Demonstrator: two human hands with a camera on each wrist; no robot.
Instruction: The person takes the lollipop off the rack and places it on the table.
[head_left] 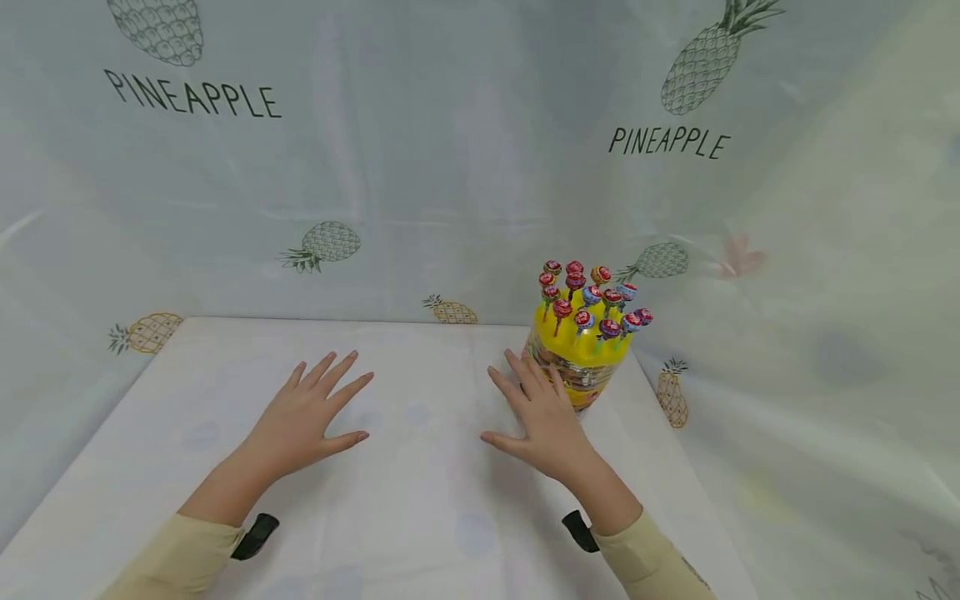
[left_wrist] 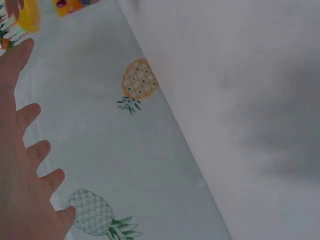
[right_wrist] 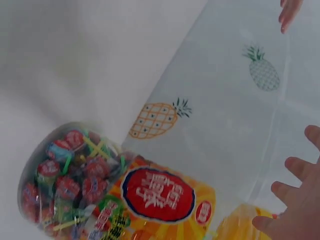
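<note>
Both hands hover over the white table with fingers spread, holding nothing. My left hand is over the left half, with bare tabletop around it. My right hand is at the right, in front of a candy tub and partly covering it in the head view; whether they touch cannot be told there. The tub has a yellow top with several wrapped lollipops standing in it on their sticks. In the right wrist view more lollipops show through its clear lower part, beside a printed label.
A white cloth covers the table. Behind it and to the right hangs a pale curtain printed with pineapples. The tub stands near the table's back right corner. A dark band sits at the left sleeve, another at the right.
</note>
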